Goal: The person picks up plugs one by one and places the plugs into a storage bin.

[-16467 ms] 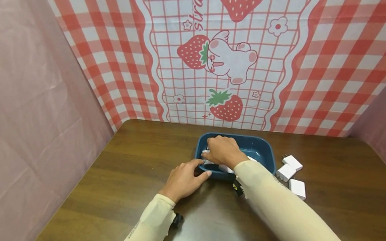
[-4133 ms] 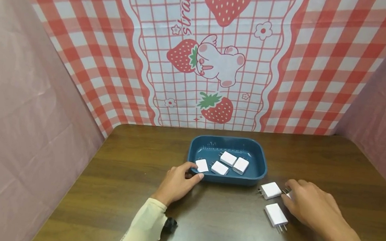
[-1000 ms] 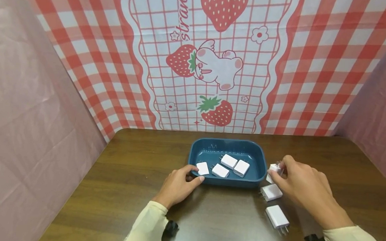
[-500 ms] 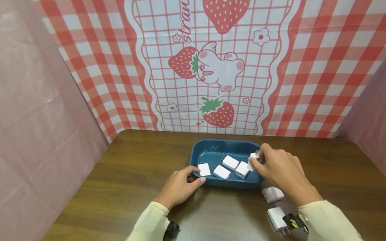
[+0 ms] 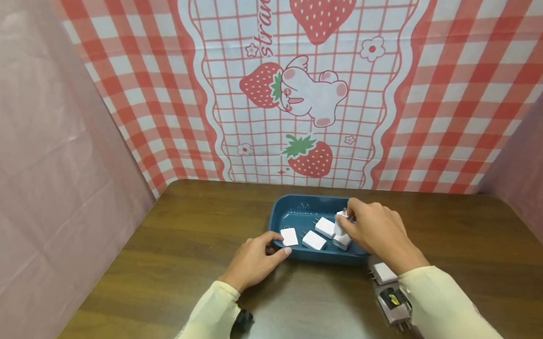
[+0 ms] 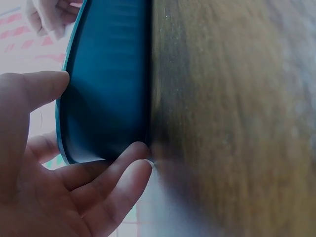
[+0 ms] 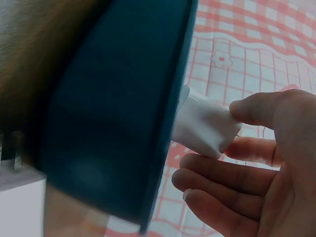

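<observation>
My right hand [image 5: 380, 230] pinches a white plug-in charger [image 5: 340, 224] between thumb and fingertips, over the right half of a dark blue plastic bin [image 5: 322, 256]. The right wrist view shows the held charger [image 7: 207, 126] beside the bin's rim. Below it, a white charger [image 5: 342, 241] lies in the bin, partly covered. Several chargers lie on the bin's floor, one [image 5: 289, 236] by the left end. My left hand [image 5: 254, 259] grips the bin's near left corner, thumb and fingers around it in the left wrist view.
Two more white chargers lie on the wooden table [image 5: 192, 247] right of the bin: one [image 5: 385, 273] near its corner, another [image 5: 394, 313] closer, partly hidden by the right wrist's camera. A red checked strawberry cloth [image 5: 309, 89] hangs behind the table.
The right hand has carried a charger from the table beside the bin leftward over the rim into the bin's space. The left hand has stayed at the corner.
</observation>
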A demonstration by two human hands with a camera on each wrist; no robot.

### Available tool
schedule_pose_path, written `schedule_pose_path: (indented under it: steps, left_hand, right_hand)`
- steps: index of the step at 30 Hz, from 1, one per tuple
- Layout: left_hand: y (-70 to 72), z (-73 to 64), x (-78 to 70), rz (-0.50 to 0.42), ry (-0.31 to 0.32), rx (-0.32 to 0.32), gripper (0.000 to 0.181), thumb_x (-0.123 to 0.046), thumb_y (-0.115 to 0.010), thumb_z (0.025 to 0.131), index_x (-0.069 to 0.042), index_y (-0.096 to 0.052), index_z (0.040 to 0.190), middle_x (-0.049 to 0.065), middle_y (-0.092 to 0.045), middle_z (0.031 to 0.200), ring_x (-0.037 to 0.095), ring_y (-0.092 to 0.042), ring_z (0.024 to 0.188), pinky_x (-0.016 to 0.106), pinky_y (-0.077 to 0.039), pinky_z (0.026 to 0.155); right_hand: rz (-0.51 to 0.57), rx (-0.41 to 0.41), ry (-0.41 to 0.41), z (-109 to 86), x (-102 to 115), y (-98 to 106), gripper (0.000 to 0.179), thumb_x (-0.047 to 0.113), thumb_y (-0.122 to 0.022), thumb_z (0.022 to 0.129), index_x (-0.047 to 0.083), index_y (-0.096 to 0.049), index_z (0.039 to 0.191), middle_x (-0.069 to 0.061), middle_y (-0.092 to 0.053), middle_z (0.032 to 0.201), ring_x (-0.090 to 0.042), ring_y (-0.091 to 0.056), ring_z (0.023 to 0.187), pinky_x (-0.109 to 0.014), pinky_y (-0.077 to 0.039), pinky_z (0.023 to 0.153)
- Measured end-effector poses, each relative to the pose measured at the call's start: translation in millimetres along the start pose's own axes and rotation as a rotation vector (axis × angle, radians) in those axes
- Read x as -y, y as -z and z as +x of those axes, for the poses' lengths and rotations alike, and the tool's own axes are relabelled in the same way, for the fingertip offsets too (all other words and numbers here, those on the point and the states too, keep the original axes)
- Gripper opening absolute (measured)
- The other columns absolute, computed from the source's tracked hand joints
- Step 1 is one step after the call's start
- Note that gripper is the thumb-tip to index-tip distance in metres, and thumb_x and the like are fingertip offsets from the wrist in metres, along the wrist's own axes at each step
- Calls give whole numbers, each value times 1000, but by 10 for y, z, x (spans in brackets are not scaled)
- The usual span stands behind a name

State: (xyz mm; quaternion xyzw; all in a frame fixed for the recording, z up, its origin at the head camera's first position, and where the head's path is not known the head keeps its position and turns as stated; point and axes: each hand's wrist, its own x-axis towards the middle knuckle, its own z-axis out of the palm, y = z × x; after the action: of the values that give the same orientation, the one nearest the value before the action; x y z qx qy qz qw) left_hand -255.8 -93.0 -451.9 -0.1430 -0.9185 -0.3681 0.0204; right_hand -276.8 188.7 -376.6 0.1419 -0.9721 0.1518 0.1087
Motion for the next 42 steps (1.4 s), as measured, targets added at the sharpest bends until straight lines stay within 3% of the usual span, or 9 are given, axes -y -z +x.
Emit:
schedule_pose_path:
  steps: [5,15,24,42]
  left_hand:
    - [5,19,-3,-1,-3,-4,43,-51,-67,92,-19,-68,121,-4,-72,100,10,-62,86,39,-50,80]
    - [-2,6,4,-6,11,29,46,-51,-67,92,-17,-67,123,-1,-71,105,14,-63,89,40,-51,82]
    - [5,6,-16,6,16,12,46,-54,-66,92,-20,-68,122,-1,-72,107,14,-64,91,42,-51,83]
    - [3,-2,-8,11,-6,-6,44,-54,-66,92,-20,-69,121,-3,-73,102,13,-66,90,41,-51,80]
  right_hand:
    - [-21,3,41,182,101,19,26,37,-69,93,12,-67,98,2,-60,71,-15,-53,59,-32,-43,52]
    - [-52,62,43,481,210,-63,26,38,-71,92,12,-68,94,2,-59,70,-17,-54,61,-31,-45,51]
    - [-7,126,37,676,332,-148,31,41,-67,94,11,-70,103,0,-67,86,-16,-57,67,-34,-47,56]
    - [-66,245,94,894,550,-277,27,37,-69,94,11,-69,99,3,-64,81,-16,-59,69,-35,-48,56]
